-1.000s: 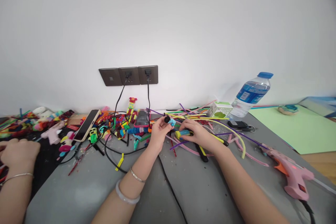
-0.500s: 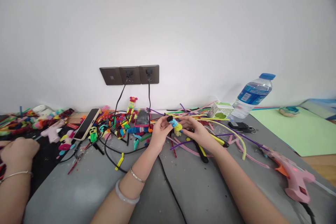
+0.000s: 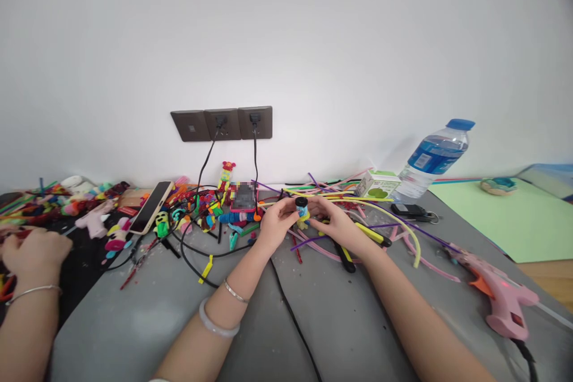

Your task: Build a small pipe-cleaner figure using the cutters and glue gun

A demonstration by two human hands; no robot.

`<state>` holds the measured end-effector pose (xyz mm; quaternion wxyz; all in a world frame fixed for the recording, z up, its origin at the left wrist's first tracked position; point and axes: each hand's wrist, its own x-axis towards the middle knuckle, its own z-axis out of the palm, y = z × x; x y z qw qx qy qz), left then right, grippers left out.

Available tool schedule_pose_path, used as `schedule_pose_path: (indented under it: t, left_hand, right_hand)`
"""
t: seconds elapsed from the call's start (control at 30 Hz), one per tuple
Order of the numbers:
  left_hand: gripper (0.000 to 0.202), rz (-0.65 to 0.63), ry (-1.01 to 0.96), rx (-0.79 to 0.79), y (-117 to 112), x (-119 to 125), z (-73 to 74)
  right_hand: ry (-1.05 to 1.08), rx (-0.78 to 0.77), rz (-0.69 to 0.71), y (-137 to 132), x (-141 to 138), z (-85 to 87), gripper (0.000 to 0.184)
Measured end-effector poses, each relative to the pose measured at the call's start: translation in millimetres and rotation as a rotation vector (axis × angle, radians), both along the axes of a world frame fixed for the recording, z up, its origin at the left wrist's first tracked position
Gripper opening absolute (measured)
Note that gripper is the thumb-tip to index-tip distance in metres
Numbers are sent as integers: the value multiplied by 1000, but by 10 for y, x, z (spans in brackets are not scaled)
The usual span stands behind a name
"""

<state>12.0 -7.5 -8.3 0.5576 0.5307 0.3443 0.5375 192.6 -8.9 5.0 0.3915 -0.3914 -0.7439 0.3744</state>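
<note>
A small pipe-cleaner figure [image 3: 303, 212], black on top, light blue in the middle and yellow below, stands upright between my two hands. My left hand [image 3: 278, 224] pinches it from the left, and my right hand [image 3: 336, 225] holds its other side with thumb and fingers. Fingers partly cover its middle. Below my right hand lies a yellow-and-black handled tool [image 3: 344, 256] on the grey table [image 3: 349, 322]. Yellow, purple and pink pipe cleaners [image 3: 405, 227] spread behind and to the right of my hands.
A pink glue gun [image 3: 505, 298] with a lit red light lies at right. Behind it stand a water bottle [image 3: 432, 161] and a small box [image 3: 378, 184]. At left are a phone [image 3: 152, 208], craft pieces [image 3: 119, 233] and another person's hand [image 3: 38, 253]. Black cables [image 3: 290, 310] cross the table.
The figure has turned from tilted to upright, its black top now facing up. My hands stay around it in nearly the same place. The other person's hand has shifted slightly right.
</note>
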Motion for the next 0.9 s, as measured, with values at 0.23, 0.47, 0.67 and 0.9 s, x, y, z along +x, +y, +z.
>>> schedule_pose_path:
  t: [0.23,0.47,0.67,0.9]
  left_hand:
    - [35,-6,171,99,-3,-34,7]
    - [35,1,153,77,31,-10,-35]
    - [30,-4,165,116,-14,17,7]
    - [38,-25,221,123,-46,31,-6]
  right_hand:
    - [-31,11,0,-2,2,3,37]
    - [4,82,-13,-14,49,102,41]
    - [10,240,-88,-36,49,161,28]
    - [-31,229,-130,-39,49,148,23]
